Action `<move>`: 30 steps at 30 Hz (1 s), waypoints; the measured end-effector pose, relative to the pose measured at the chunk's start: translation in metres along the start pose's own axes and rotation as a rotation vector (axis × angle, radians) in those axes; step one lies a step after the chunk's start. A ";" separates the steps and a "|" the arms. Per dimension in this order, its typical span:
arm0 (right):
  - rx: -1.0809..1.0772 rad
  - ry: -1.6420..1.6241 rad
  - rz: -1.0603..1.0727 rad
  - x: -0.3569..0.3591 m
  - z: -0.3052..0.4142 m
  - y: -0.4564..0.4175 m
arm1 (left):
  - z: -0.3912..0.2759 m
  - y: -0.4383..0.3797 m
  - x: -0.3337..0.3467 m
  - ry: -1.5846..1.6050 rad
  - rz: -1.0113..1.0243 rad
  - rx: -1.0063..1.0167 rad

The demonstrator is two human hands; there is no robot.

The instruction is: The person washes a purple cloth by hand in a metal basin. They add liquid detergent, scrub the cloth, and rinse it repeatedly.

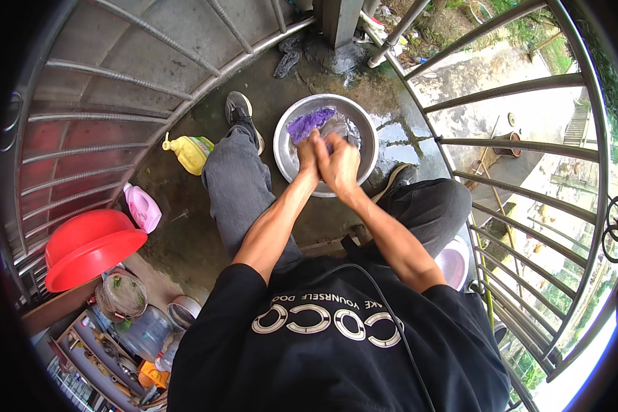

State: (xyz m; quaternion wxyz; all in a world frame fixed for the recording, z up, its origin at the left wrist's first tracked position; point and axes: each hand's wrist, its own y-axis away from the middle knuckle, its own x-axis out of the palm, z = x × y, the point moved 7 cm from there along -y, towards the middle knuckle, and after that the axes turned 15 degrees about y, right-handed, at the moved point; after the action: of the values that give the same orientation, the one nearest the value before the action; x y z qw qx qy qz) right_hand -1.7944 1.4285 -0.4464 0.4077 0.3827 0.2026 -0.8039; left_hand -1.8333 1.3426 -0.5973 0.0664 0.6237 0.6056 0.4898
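A round metal basin stands on the wet floor between my feet, with water in it. Purple cloth lies in the basin, its far end spread towards the left wall. Over the near part of the basin my left hand and my right hand are pressed together, fingers curled. A bit of purple shows between them, so both seem to grip part of the cloth; how much each holds is hidden.
Left of my leg are a yellow pump bottle and a pink jug. A red plastic basin leans by the left railing. A metal railing runs along the right, with a pale basin beside my right knee. Dark cloth lies ahead.
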 end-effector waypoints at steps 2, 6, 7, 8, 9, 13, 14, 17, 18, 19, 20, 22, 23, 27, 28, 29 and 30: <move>-0.028 -0.023 0.013 0.004 0.001 0.011 | 0.014 -0.012 -0.016 0.080 0.055 -0.097; 0.152 0.183 0.074 0.006 -0.061 -0.033 | 0.013 0.027 0.019 -0.101 -0.142 -0.092; 0.101 0.205 0.149 0.008 -0.067 -0.039 | 0.006 0.024 0.027 -0.030 -0.094 -0.085; 0.106 0.191 0.181 0.008 -0.074 -0.039 | -0.001 0.025 0.029 0.034 -0.052 -0.124; 0.111 0.181 0.212 0.006 -0.081 -0.041 | -0.010 0.029 0.037 0.100 -0.007 -0.165; 0.227 -0.146 0.751 0.002 -0.113 -0.040 | -0.048 0.028 0.058 0.021 0.124 -0.158; 0.282 -0.221 0.860 -0.009 -0.101 -0.034 | -0.059 0.033 0.061 -0.008 0.126 -0.131; 0.230 -0.548 0.984 -0.017 -0.117 -0.041 | -0.079 0.039 0.090 -0.175 0.479 -0.173; 0.157 -0.633 0.925 -0.028 -0.109 -0.047 | -0.084 0.043 0.093 -0.224 0.506 -0.187; 0.106 -0.684 0.930 -0.041 -0.097 -0.051 | -0.086 0.048 0.093 -0.255 0.532 -0.252; 0.077 -0.685 0.895 -0.055 -0.087 -0.056 | -0.087 0.052 0.093 -0.287 0.558 -0.317; 0.022 -0.746 0.782 -0.077 -0.072 -0.066 | -0.087 0.056 0.096 -0.334 0.641 -0.434; -0.019 -0.816 0.728 -0.088 -0.061 -0.070 | -0.087 0.058 0.099 -0.295 0.681 -0.458; -0.068 -0.981 0.737 -0.102 -0.046 -0.085 | -0.081 0.066 0.113 -0.330 0.709 -0.693; -0.066 -1.001 0.741 -0.101 -0.046 -0.088 | -0.082 0.069 0.120 -0.430 0.748 -0.681; -0.065 -1.021 0.746 -0.101 -0.046 -0.092 | -0.083 0.072 0.128 -0.531 0.786 -0.666; -0.062 -0.967 0.780 -0.099 -0.044 -0.094 | -0.088 0.081 0.140 -0.497 0.760 -0.617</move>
State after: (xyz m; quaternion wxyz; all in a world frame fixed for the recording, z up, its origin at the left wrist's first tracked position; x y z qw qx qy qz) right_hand -1.8135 1.5609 -0.3959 0.7280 0.0091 -0.1366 -0.6717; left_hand -1.8683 1.3912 -0.4235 0.2057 0.8470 0.1320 0.4721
